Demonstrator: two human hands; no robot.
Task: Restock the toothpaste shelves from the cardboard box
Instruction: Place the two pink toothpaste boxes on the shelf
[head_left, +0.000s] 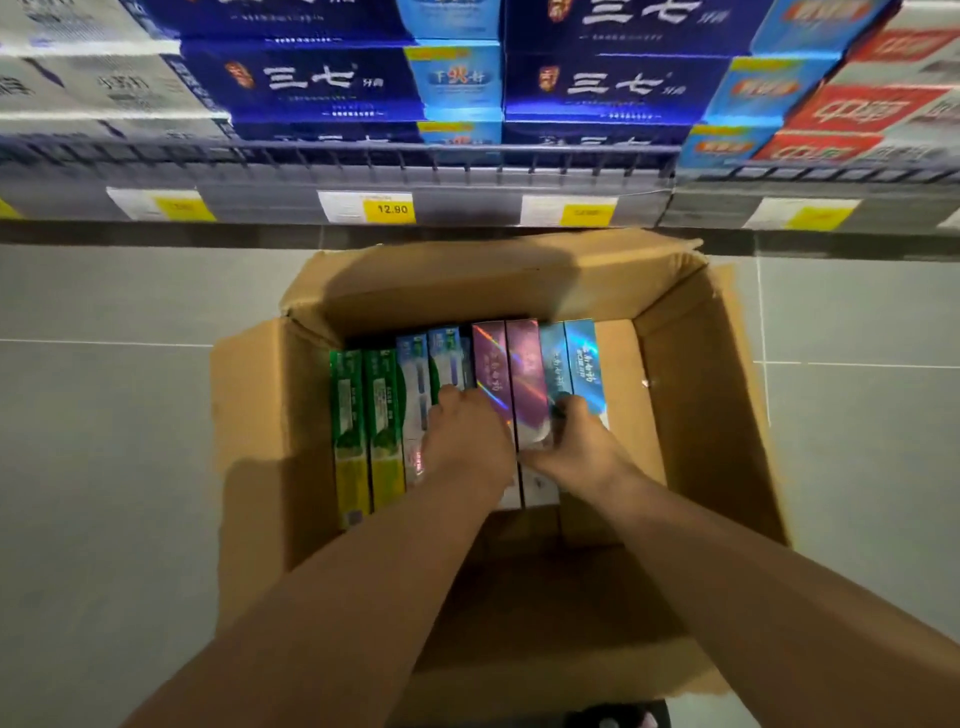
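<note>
Toothpaste cartons (462, 410) are sitting on edge in a row inside the cardboard box (260, 415), which is lying open on the floor (104, 415) just below the shelf (467, 156). I'm reaching both arms down into it. Left hand (465, 441) is resting over the purple holographic cartons (511, 374), fingers curled down at their left side; right hand (576, 441) is pressing in from the right, fingers tucked beside the teal cartons (569, 364). Both are narrowing round the purple pair, but I can't tell whether either grip is actually closed, since the fingertips are hidden btwn the packs.

Key relation, as I'm judging it: the cartons' long axes are running away from the hands, twd the shelf, so the near ends are lying right under my palms and the far ends well beyond the fingers. Both hands are about equally near; the purple pair is sitting btwn them. A straight upward lift looks like what the next move needs.

Looks-wise: green-and-yellow cartons (366, 431) are farthest left of the left hand, then white-blue ones (421, 374), then purple foil, then teal foil at the right. Shelf stock above is blurred, mostly dark blue packs (322, 83), w/ a yellow price tag (389, 209).
</note>
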